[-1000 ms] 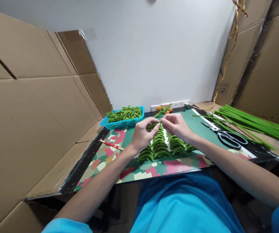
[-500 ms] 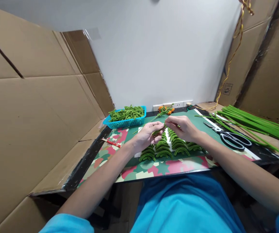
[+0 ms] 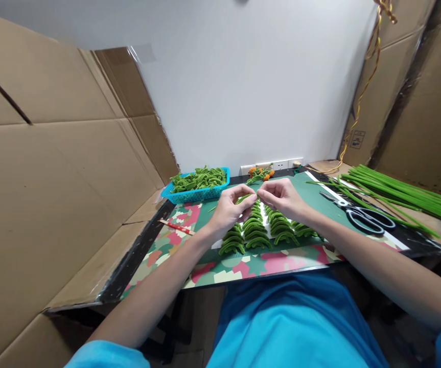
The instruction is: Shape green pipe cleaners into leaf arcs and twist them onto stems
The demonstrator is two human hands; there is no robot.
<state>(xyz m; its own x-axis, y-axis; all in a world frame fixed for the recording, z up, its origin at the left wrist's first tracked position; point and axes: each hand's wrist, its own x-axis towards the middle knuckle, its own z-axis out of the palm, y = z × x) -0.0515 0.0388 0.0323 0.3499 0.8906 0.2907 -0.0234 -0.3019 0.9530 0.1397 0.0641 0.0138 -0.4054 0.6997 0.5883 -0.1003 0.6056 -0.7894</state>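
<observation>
My left hand (image 3: 232, 208) is closed in a pinch on a short green pipe cleaner (image 3: 246, 197), part of which shows between thumb and forefinger. Close against it, the thumb and forefinger of my right hand (image 3: 283, 198) pinch together at the other end of that piece, where the fingertips cover it. Below both hands, curved green pipe cleaner pieces (image 3: 257, 241) lie stacked in several columns on white paper. My fingers and wrists hide the upper part of these columns.
A blue basket (image 3: 195, 196) heaped with green pieces stands at the back left. Orange flowers (image 3: 267, 174) lie near a power strip (image 3: 280, 165). On the right are black-handled scissors (image 3: 369, 220) and long green stems (image 3: 404, 197). A red-wrapped stick (image 3: 176, 226) lies left. Cardboard walls flank the table.
My left hand has turned, its fingers now curled up over the pipe cleaner instead of spread underneath. My right hand has shifted slightly left, and the view has moved a little.
</observation>
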